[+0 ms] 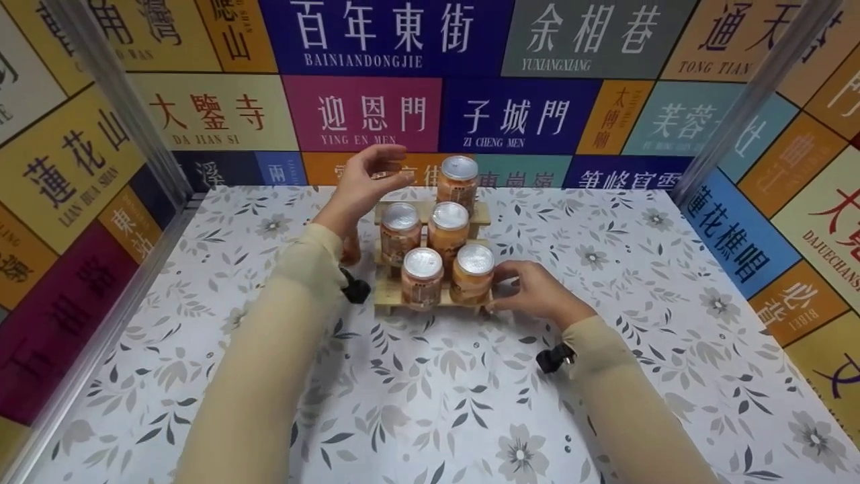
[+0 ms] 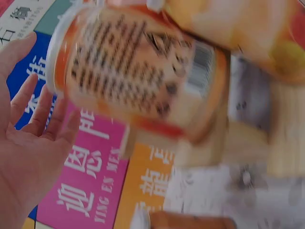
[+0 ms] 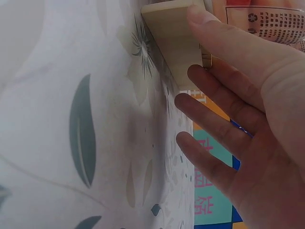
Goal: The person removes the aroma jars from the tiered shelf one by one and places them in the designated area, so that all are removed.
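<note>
The likeliest trouble is a knocked jar: the left hand (image 1: 366, 185) hangs above the left side of the stepped wooden rack (image 1: 388, 294), close to the back-left jar (image 1: 400, 236) on the middle step, and a low sweep toward the bench's right edge could clip it or the top jar (image 1: 457, 187), which stands alone on the highest step by the bench's (image 1: 416, 383) far edge. A push from the right hand (image 1: 534, 289) could skew the rack or nudge the front-right jar (image 1: 472, 281) into the front-left jar (image 1: 422, 286), since the narrow steps seem to leave little margin; the back-right jar (image 1: 448, 232) would probably be jostled too. Another jar (image 1: 351, 250), half hidden by the left wrist on the side toward the bench's left edge, might be caught by the sleeve. As for pose, the left arm reaches toward the far edge, fingers extended and loosely parted, pinching nothing visible. The right arm angles in from the near-right corner, its fingers spread and the thumb at the rack's end; whether it touches there, I cannot tell.
</note>
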{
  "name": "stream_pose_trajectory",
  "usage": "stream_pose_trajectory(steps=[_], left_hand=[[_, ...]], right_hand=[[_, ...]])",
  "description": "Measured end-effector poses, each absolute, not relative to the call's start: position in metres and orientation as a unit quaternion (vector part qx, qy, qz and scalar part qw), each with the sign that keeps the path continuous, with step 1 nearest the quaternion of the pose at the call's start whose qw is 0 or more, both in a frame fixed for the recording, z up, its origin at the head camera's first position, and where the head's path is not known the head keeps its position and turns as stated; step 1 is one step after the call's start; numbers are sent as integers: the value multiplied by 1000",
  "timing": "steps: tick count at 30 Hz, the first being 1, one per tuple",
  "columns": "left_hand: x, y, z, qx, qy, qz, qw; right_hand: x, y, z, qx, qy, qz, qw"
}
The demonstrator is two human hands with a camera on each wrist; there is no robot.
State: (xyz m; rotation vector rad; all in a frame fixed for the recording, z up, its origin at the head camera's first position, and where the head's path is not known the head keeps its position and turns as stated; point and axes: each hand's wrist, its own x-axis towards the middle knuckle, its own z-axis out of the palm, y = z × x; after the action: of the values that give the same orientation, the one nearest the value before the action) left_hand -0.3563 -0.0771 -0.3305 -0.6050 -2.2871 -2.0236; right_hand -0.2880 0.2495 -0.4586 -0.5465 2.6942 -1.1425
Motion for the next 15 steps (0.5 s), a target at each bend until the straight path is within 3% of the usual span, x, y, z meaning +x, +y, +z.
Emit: stream_pose_trajectory(steps=[15], left_hand=[[-368,-36,-317,-204,-766,-605,-74]], right_hand=[[-288,251,-460,-195,903,-375,78]])
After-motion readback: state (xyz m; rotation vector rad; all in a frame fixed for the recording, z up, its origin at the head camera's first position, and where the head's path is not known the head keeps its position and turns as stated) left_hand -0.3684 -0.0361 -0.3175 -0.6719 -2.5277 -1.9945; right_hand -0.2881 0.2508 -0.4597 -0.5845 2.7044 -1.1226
